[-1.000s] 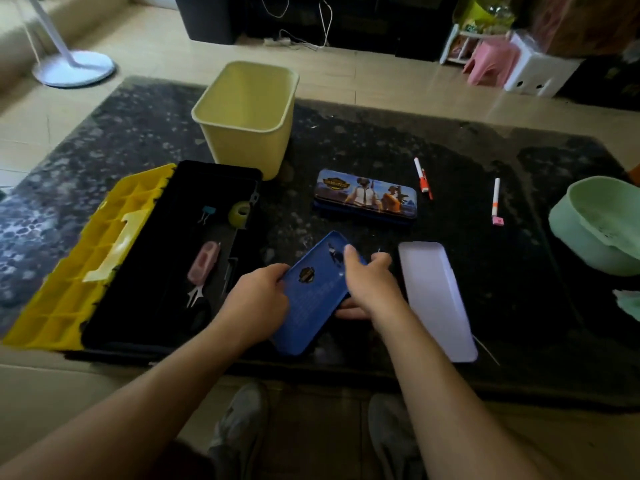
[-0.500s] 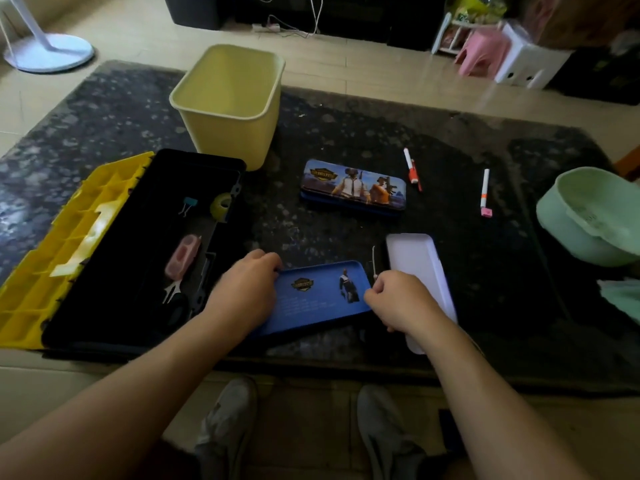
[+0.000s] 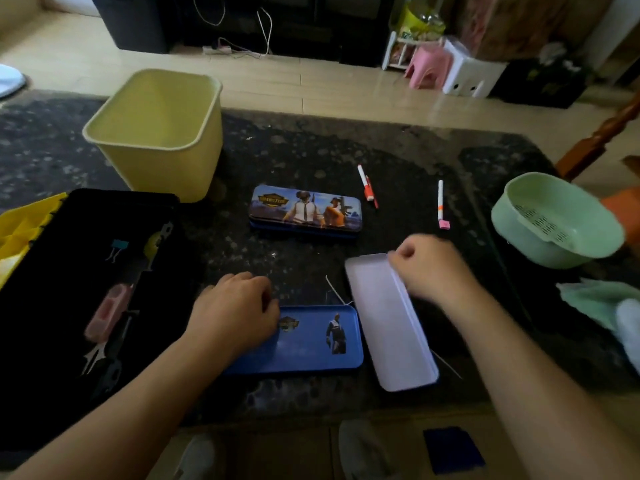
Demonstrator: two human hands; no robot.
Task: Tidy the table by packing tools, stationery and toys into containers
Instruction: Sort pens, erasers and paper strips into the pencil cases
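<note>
A blue tin lid [image 3: 311, 337] lies flat near the table's front edge. My left hand [image 3: 232, 317] holds its left end with curled fingers. Right of it lies a white tin tray [image 3: 388, 323], open side up. My right hand [image 3: 426, 268], blurred, curls its fingers on the tray's far right edge. A closed printed pencil tin [image 3: 304, 211] sits behind them. A red-and-white pen [image 3: 367, 185] and a white pen with a pink end [image 3: 440, 204] lie loose beyond the tin.
An open black toolbox [image 3: 86, 271] with a yellow lid stands at the left, holding a clip, tape and small tools. A yellow bin [image 3: 156, 133] stands at the back left. At the right are a green basket [image 3: 554, 220] and a pale cloth [image 3: 602, 306].
The blue lid was turned and laid flat along the front edge. My right hand left it and moved right and away onto the white tray's far end. The left hand stays on the lid.
</note>
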